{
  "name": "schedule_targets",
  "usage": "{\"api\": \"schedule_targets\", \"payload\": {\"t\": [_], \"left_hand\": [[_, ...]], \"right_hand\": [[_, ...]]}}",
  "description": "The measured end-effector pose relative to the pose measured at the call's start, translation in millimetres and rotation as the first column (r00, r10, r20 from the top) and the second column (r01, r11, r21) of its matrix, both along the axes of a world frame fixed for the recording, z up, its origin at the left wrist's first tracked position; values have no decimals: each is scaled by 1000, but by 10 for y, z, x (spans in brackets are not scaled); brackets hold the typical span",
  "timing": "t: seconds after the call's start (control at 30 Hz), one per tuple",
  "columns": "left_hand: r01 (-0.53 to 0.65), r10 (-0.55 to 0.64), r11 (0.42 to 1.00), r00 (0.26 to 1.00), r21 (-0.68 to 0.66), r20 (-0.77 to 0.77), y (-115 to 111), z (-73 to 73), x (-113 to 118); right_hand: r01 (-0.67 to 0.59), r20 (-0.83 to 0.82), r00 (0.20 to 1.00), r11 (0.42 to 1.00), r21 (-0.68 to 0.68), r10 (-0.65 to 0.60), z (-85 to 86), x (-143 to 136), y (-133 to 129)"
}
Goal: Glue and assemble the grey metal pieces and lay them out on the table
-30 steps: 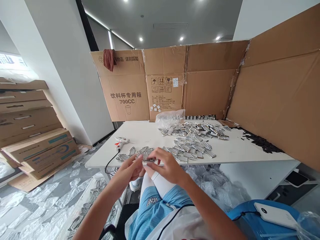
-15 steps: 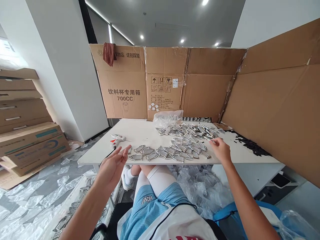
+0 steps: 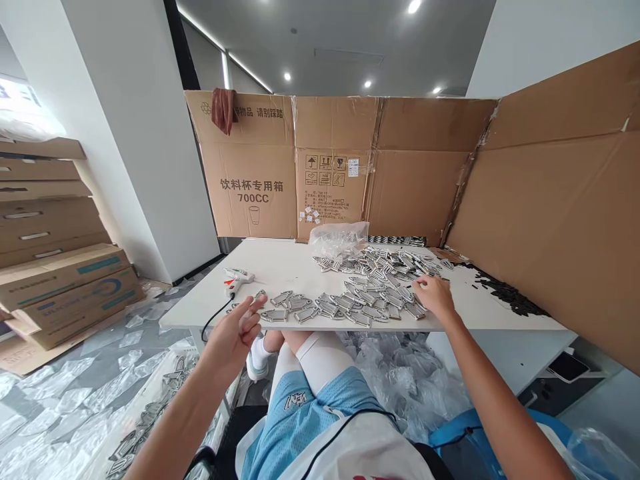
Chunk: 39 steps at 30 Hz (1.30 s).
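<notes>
Many silvery metal pieces [image 3: 373, 291] lie heaped on the white table [image 3: 300, 257], in a front pile and a denser one behind it. My left hand [image 3: 239, 327] is at the table's front left edge, palm turned up, fingers partly curled but apart, with a metal piece just beyond its fingertips. At the right side of the heap, my right hand [image 3: 434, 295] has its thumb and fingers pinched together; what is between them is too small to make out. A white glue gun [image 3: 239, 280] with a black cable rests on the table beyond my left hand.
Cardboard panels [image 3: 335, 127] wall in the table's back and right. A clear plastic bag [image 3: 340, 237] sits behind the heap; black pieces [image 3: 513, 297] lie scattered at the right. Boxes [image 3: 75, 287] are stacked at the left. Plastic wrap [image 3: 395, 373] fills the floor under the table.
My right hand has moved slightly left, toward the heap. The fingers of my left hand have curled a little, and a metal piece now shows near their tips. The view has shifted slightly.
</notes>
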<state>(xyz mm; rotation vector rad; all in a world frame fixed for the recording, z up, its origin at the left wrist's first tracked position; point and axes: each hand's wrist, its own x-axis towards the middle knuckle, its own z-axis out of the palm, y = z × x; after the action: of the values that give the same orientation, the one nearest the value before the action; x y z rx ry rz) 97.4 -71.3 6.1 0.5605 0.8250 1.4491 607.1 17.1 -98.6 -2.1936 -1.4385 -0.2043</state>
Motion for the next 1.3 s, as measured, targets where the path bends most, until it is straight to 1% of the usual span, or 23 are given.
{"api": "schedule_targets", "payload": {"t": [0.07, 0.13, 0.2, 0.27, 0.33, 0.47, 0.7, 0.8, 0.87, 0.93, 1.03, 1.1, 1.2, 1.27, 1.3], "left_hand": [[57, -56, 998, 997, 6, -56, 15, -37, -9], [80, -79, 997, 992, 10, -94, 17, -58, -14], [85, -85, 996, 990, -1, -111, 11, -59, -23], [96, -97, 995, 988, -17, -120, 4, -48, -35], [105, -107, 994, 987, -22, -124, 1, -37, -44], [113, -113, 994, 987, -6, -110, 8, -43, -38], [108, -108, 994, 989, -9, -102, 10, -77, -30], [106, -106, 994, 990, -7, -91, 7, -84, -38], [113, -113, 994, 989, -3, -90, 7, -88, -40], [110, -110, 994, 989, -5, -94, 10, -87, -38], [105, -106, 994, 989, -14, -103, 14, -76, -31], [112, -113, 994, 985, -10, -127, 12, -67, -24], [151, -145, 988, 967, 14, -207, -9, -61, -8], [209, -189, 977, 941, 44, -283, -36, -60, 6], [239, -209, 969, 924, 58, -322, -52, -59, 13]], "right_hand": [[-59, -15, 998, 998, -23, 59, 106, -81, 244], [-81, -35, 996, 995, -64, 79, 165, -183, 480], [-78, -51, 996, 991, -111, 73, 175, -274, 661], [-76, -63, 996, 986, -149, 67, 150, -329, 764], [-84, -69, 995, 982, -169, 74, 110, -348, 794], [-100, -59, 994, 979, -178, 91, 70, -335, 756], [-131, -51, 991, 961, -245, 122, 148, -383, 740], [-142, -64, 989, 962, -234, 130, 150, -404, 710], [-153, -78, 987, 970, -191, 140, 157, -414, 672], [-161, -93, 984, 980, -117, 151, 193, -429, 629], [-158, -113, 980, 986, 61, 164, 310, -481, 558], [-155, -132, 974, 966, 209, 184, 405, -558, 485], [-152, -181, 953, 903, 401, 241, 503, -785, 269], [-166, -287, 896, 855, 491, 339, 530, -1026, 40], [-182, -455, 743, 802, 569, 491, 538, -1169, -89]]}}
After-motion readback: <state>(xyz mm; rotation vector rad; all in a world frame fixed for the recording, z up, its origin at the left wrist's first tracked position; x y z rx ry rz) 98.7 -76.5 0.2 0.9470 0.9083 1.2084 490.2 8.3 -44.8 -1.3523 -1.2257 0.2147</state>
